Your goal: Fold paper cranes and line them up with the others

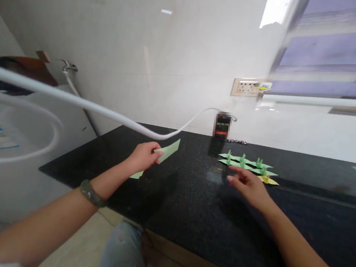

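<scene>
My left hand [146, 156] is closed on a light green sheet of paper [169, 151], pinched between thumb and fingers above the black counter. Partly hidden below that wrist lies more green paper [136, 175] with a yellow edge. Over the counter on the right is my right hand [246, 185], thumb and index finger apart and nothing between them. Just beyond its fingers stand several green folded paper cranes [243, 161] in two rows. A yellow paper crane [267, 180] sits close to that hand, at the near end of the group.
The black counter [178, 200] runs along a white tiled wall. A white cable [119, 119] crosses the view to a small dark blurred object [222, 125] at the wall. A socket [245, 87] is above, a white appliance [13, 143] at left.
</scene>
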### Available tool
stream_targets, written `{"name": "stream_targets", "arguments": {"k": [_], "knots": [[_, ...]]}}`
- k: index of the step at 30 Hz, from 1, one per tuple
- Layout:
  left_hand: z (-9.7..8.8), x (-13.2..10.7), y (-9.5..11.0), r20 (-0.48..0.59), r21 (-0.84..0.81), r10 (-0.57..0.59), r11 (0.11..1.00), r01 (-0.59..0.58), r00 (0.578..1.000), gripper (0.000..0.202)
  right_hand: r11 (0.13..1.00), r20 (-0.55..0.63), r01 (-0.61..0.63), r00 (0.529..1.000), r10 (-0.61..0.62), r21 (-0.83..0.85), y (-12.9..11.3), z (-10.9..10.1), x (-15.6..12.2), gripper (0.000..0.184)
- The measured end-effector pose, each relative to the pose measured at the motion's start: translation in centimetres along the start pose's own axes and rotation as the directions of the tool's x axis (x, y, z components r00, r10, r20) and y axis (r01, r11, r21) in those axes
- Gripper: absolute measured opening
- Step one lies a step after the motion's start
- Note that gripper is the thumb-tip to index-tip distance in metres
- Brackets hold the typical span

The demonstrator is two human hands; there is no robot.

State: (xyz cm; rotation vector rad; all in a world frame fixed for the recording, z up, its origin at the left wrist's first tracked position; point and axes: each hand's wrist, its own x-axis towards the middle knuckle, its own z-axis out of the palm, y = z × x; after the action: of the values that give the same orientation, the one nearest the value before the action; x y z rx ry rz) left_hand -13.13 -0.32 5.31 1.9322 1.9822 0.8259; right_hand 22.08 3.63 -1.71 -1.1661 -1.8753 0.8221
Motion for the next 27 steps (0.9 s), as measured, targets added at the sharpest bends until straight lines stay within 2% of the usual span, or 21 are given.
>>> {"name": "stream_targets", "arguments": {"k": [1, 3, 5, 8, 12, 14, 15, 17, 18, 19, 20, 21, 23, 24, 27], "knots": [[1.2, -0.7, 1.7, -0.013, 0.046, 0.117, 0.992, -0.116, 0.993, 0.023, 0.990, 0.098, -0.033, 0.995, 0.019, 0.137, -0.6, 0.6, -0.2, 0.061], [3.3, -2.0, 4.8, 0.002, 0.105, 0.319, 0.943, -0.317, 0.948, 0.022, 0.933, 0.256, -0.100, 0.967, 0.009, 0.345, -1.5, 1.6, -0.6, 0.081], [5.0, -3.1, 7.0, 0.015, 0.120, 0.426, 0.897, -0.425, 0.905, 0.020, 0.872, 0.349, -0.162, 0.937, -0.011, 0.463, -2.0, 2.2, -0.9, 0.086], [6.8, -4.1, 8.4, 0.070, 0.095, 0.516, 0.849, -0.520, 0.854, 0.021, 0.807, 0.381, -0.204, 0.924, -0.028, 0.554, -2.0, 2.4, -1.0, 0.074], [7.8, -4.6, 8.1, 0.096, 0.020, 0.539, 0.840, -0.543, 0.837, 0.022, 0.818, 0.358, -0.183, 0.933, -0.030, 0.545, -1.2, 2.6, -0.7, 0.039], [8.1, -4.5, 7.6, 0.095, -0.096, 0.533, 0.846, -0.525, 0.841, 0.019, 0.815, 0.309, -0.157, 0.951, -0.029, 0.558, -0.8, 2.8, -0.4, 0.032], [8.2, -4.3, 7.3, 0.090, -0.178, 0.495, 0.862, -0.475, 0.864, 0.021, 0.806, 0.277, -0.145, 0.961, -0.023, 0.573, -0.8, 2.8, -0.3, 0.031], [8.4, -3.6, 6.8, 0.099, -0.384, 0.293, 0.893, -0.235, 0.951, 0.052, 0.792, 0.208, -0.121, 0.978, -0.007, 0.599, -0.8, 2.7, -0.2, 0.028], [8.6, -3.1, 6.7, 0.107, -0.497, 0.165, 0.863, -0.091, 0.981, 0.064, 0.783, 0.180, -0.111, 0.984, -0.001, 0.612, -0.9, 2.6, -0.2, 0.027], [8.7, -2.4, 6.6, 0.163, -0.612, 0.050, 0.788, 0.061, 0.985, 0.067, 0.774, 0.155, -0.101, 0.988, 0.004, 0.626, -1.0, 2.4, -0.3, 0.027], [8.9, -1.8, 6.6, 0.267, -0.716, -0.018, 0.666, 0.211, 0.964, 0.066, 0.761, 0.143, -0.096, 0.990, 0.004, 0.642, -1.2, 2.3, -0.3, 0.026], [9.1, -1.1, 6.6, 0.407, -0.763, -0.027, 0.539, 0.356, 0.913, 0.067, 0.740, 0.147, -0.103, 0.989, 0.005, 0.665, -1.3, 2.2, -0.4, 0.025], [9.6, 0.1, 6.8, 0.583, -0.776, 0.076, 0.349, 0.526, 0.809, 0.064, 0.712, 0.171, -0.119, 0.985, -0.002, 0.692, -1.3, 2.2, -0.6, 0.024], [9.9, 0.6, 7.0, 0.600, -0.783, 0.097, 0.278, 0.557, 0.794, 0.057, 0.703, 0.192, -0.133, 0.981, -0.005, 0.699, -1.3, 2.2, -0.7, 0.023], [11.1, 1.7, 7.3, 0.545, -0.834, 0.096, 0.166, 0.527, 0.833, 0.029, 0.728, 0.235, -0.160, 0.972, -0.002, 0.666, -1.0, 2.6, -0.7, 0.024]]}}
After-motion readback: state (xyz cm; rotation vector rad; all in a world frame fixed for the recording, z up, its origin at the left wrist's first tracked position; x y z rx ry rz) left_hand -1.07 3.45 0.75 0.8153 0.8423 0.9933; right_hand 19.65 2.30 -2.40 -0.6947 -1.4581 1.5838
